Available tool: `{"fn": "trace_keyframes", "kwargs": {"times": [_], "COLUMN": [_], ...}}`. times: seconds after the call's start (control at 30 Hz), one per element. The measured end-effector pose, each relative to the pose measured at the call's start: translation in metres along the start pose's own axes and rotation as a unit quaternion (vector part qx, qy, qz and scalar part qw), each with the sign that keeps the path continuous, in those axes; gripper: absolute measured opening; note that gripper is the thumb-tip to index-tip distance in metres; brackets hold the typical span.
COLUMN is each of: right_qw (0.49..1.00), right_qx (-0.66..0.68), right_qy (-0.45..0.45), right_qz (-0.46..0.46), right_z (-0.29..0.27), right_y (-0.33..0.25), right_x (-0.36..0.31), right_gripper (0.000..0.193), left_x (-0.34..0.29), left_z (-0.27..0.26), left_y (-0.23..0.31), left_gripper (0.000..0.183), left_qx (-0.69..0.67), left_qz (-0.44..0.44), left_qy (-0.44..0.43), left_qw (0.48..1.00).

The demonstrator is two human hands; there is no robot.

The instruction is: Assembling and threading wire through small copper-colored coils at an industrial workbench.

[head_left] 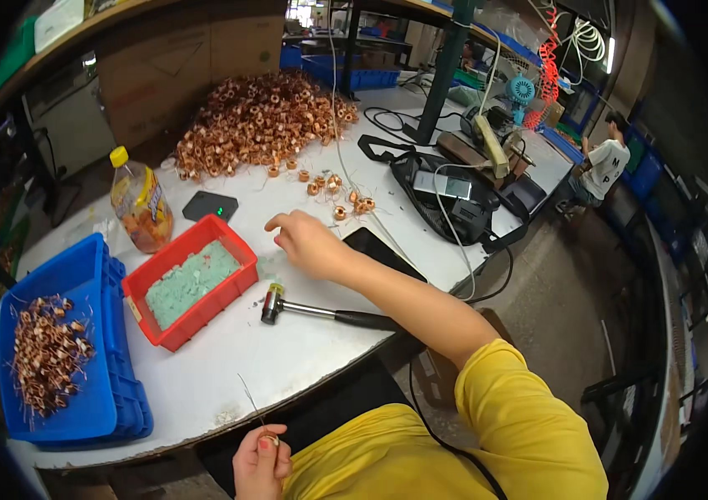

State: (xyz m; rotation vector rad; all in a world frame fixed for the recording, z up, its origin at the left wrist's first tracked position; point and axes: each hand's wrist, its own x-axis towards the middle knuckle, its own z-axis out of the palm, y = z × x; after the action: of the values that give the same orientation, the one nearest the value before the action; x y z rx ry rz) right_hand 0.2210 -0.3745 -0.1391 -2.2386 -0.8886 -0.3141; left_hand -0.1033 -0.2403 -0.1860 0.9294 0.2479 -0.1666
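Note:
My left hand [261,463], low at the table's front edge, pinches a small copper coil [270,438] whose thin wire lead sticks up. My right hand [308,242] reaches over the white table just right of a red bin [241,279]. Its fingers are loosely bent and apart, and I see nothing between them. Pale green crumbly material [191,283] fills the bottom of that bin. Below my right forearm lies a hammer [312,312] with a black grip. Several loose copper coils [339,212] lie beyond my right hand, in front of a large heap of coils [262,121].
A blue crate [112,350] with more coils stands at the left. Near the red bin are a yellow-capped bottle [142,204] and a dark box with green lights [210,206]. A black tablet [383,252], a black bag [446,200] and cables lie right. A person [608,167] is far right.

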Motion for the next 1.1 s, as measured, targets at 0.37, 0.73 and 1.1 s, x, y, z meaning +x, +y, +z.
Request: {"fn": "trace_keyframes", "kwargs": {"times": [0.37,0.73,1.1], "right_qw": [0.959,0.91,0.95], "right_qx": [0.274,0.372,0.274], "right_qy": [-0.068,-0.153,-0.141], "right_qz": [-0.019,0.098,0.042], "right_z": [-0.058,-0.037,-0.014], "right_y": [-0.095,-0.122,-0.138], "right_x": [-0.11,-0.154,-0.178], "right_gripper": [0.015,0.011,0.016], "left_x": [0.007,0.002,-0.003], "left_z": [0.016,0.025,0.031], "left_y": [0.0,0.008,0.017], "left_gripper": [0.035,0.033,0.02], "left_qx": [-0.041,-0.014,-0.017], "left_qz": [0.001,-0.036,-0.059], "left_qy": [0.016,0.058,0.042], "left_qw": [0.999,0.998,0.997]}}
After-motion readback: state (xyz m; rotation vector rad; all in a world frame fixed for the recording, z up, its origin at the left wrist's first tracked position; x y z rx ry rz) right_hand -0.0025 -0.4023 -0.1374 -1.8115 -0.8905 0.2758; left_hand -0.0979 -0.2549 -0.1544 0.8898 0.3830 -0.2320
